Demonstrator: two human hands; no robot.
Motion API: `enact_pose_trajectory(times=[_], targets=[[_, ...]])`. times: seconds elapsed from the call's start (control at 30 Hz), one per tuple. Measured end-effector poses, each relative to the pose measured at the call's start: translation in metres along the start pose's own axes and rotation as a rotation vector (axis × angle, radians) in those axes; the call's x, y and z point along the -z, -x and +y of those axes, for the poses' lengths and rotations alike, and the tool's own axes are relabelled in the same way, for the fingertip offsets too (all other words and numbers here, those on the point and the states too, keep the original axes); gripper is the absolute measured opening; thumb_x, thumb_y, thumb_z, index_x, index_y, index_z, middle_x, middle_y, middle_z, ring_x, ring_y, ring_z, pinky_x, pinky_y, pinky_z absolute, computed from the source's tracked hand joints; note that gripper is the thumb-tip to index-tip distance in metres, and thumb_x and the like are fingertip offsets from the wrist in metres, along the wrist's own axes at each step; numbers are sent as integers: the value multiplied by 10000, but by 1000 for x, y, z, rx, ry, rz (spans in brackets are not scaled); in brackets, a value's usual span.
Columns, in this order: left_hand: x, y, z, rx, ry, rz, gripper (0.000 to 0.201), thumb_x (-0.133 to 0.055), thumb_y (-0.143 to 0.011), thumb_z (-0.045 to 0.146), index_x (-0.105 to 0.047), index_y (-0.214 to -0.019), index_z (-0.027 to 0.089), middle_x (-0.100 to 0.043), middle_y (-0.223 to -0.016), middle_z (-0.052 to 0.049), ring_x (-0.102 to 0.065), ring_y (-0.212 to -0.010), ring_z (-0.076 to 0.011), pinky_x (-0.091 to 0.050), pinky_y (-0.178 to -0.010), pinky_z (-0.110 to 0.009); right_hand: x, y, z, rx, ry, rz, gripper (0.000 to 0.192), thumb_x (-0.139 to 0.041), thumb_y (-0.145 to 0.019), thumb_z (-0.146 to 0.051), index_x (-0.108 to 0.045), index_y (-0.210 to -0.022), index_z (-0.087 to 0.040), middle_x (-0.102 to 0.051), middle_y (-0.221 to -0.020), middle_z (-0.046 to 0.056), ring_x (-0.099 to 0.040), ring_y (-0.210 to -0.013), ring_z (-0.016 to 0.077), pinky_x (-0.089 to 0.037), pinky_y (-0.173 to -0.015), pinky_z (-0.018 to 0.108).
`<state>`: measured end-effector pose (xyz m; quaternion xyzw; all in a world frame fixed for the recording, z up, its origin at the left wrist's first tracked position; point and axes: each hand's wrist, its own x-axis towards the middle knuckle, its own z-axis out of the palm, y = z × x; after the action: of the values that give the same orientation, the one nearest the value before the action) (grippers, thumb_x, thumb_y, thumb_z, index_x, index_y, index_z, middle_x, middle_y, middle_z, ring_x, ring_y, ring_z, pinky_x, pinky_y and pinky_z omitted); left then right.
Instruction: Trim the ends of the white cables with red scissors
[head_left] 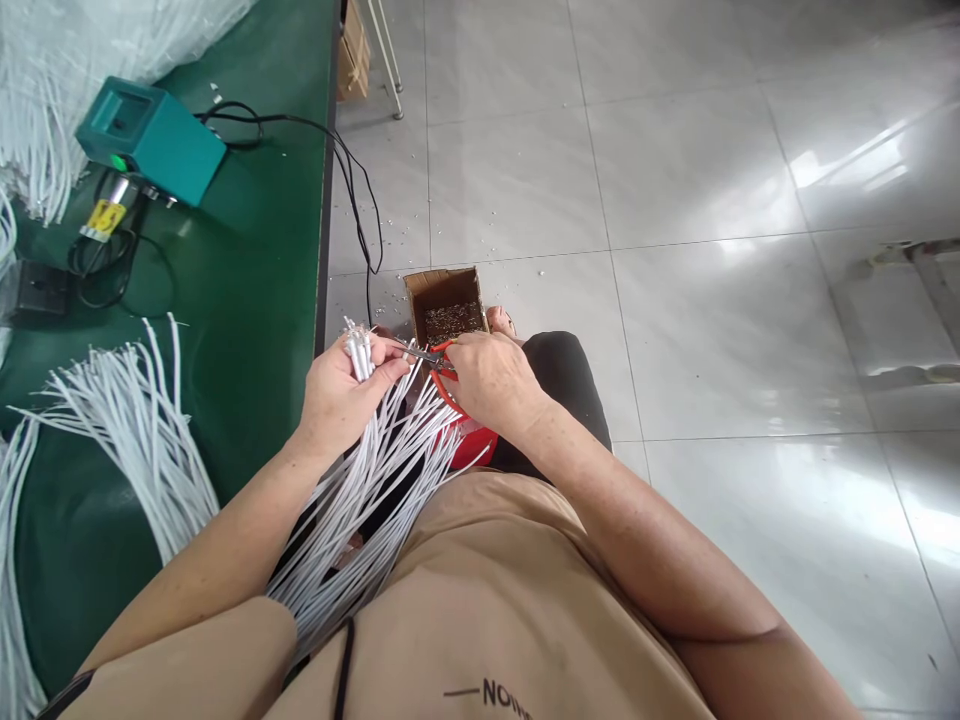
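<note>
My left hand is closed around a bunch of white cables, their ends sticking up past the fingers. More white cables from the lap run up to this hand. In my right hand is a pair of red-handled cutting pliers, gripped by the handles. The jaws point left and lie close to the tips of a cable beside the left thumb. Whether the jaws touch the cable I cannot tell. Below the hands stands an open cardboard box with small bits in it.
On the green table at left lie white cable bundles, a teal device and a plastic bag. Black cords hang over the table edge. Small scraps dot the tiled floor. Something red sits below the right hand.
</note>
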<state>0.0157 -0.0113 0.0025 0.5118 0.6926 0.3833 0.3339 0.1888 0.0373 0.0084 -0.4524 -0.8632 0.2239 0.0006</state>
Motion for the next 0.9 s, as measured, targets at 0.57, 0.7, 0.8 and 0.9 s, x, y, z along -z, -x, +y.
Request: enact_pose_trajectory(times=[0.57,0.7,0.8,0.9], targets=[[3,0,11,49,-157,9,233,-735,-696,279,-511,-674,218,-718,-844,11,-638,-802,-189,-462,-758,-316,-5,-10,-9,-239,-1397,121,81,-608,-705,-232,-628,-700,-154,-522,-614,-37,-448,-560,77,-366,-548,223],[1,1,10,47,-157,12,227,-726,-707,276,-509,-680,215,-716,-847,7,-634,-798,-184,-465,-760,-316,-13,-11,-16,-306,-1567,151,38,-607,-678,-194,-590,-667,-163,-479,-585,-56,-392,-541,64,-346,-547,220],[-1,0,5,75,-29,-12,236,-716,-711,259,-485,-693,217,-704,-852,0,-635,-782,-180,-478,-772,-331,-27,-13,-22,-337,-1769,139,150,-609,-674,-193,-501,-572,-178,-434,-548,-61,-372,-540,68,-340,-549,224],[-2,-2,1,173,293,-112,281,-710,-709,245,-430,-717,224,-655,-782,5,-622,-701,-160,-489,-708,-323,-36,-15,-24,-281,-1858,127,216,-613,-705,-224,-478,-543,-181,-479,-565,-41,-431,-587,83,-379,-600,227]])
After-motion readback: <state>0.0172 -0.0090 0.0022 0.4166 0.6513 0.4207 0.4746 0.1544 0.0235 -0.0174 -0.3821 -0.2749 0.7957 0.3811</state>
